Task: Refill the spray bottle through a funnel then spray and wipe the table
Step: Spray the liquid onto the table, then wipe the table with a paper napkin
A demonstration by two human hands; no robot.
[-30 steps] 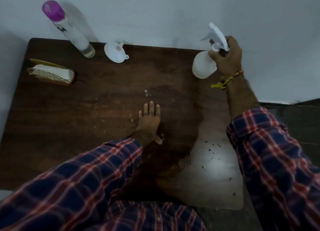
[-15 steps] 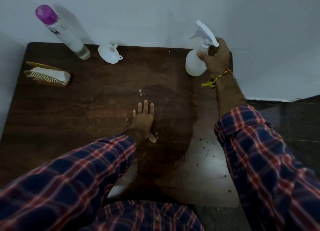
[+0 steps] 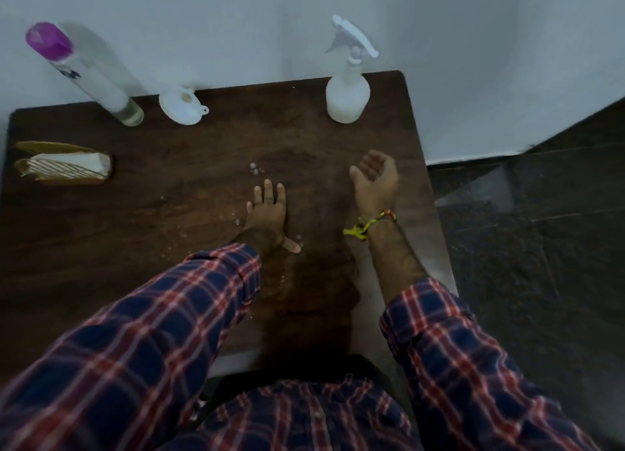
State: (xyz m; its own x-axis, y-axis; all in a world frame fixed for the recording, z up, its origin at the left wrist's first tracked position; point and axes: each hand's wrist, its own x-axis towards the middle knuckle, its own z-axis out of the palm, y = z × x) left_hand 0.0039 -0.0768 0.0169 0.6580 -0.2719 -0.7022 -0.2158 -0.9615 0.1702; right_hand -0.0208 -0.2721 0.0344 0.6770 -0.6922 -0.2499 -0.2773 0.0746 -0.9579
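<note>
Head view: spray bottle (image 3: pixel 346 97) stands at one o'clock, freeing the empty, loosely curled right hand (image 3: pixel 373 181). Left hand (image 3: pixel 269 213), fingers straight, braces flat on the wet table (image 3: pixel 135 220).

The surface (image 3: pixel 169 220) is dark wood grain, glossy where wet. The spray bottle (image 3: pixel 346 95) and funnel (image 3: pixel 181 107) look like smooth white plastic. The shirt sleeves (image 3: pixel 152 322) are checked cloth.
</note>
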